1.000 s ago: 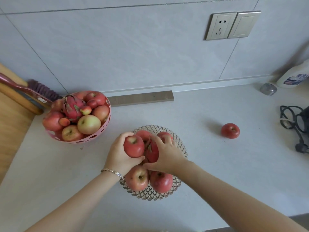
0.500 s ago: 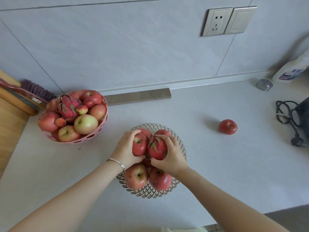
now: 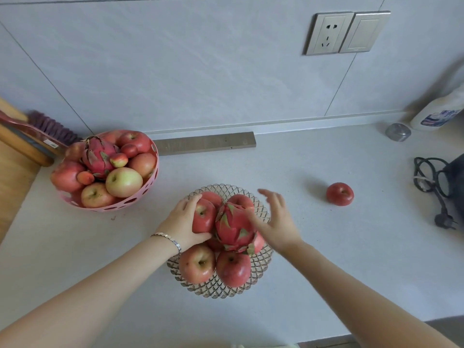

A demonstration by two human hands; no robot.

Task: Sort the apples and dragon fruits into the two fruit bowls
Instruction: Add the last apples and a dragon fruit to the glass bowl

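A clear glass bowl point(image 3: 261, 270) in the middle of the counter holds several red apples and one dragon fruit point(image 3: 234, 228) lying on top. My left hand point(image 3: 183, 222) grips a red apple point(image 3: 204, 216) at the bowl's left side. My right hand point(image 3: 275, 219) is blurred, fingers spread, just right of the dragon fruit and holding nothing. A pink bowl point(image 3: 130, 203) at the left is piled with apples, small fruits and a second dragon fruit point(image 3: 98, 156). One loose apple point(image 3: 340, 194) lies on the counter to the right.
A brush and wooden board point(image 3: 27, 146) lie at the far left. A grey strip point(image 3: 206, 143) sits against the wall. At the right are a small metal lid point(image 3: 398, 131), a white bottle point(image 3: 438, 114) and a black cable with plug point(image 3: 437, 189).
My right hand has let go of the dragon fruit, which now rests on the apples, and has moved off to the right. My left hand stays on its apple.
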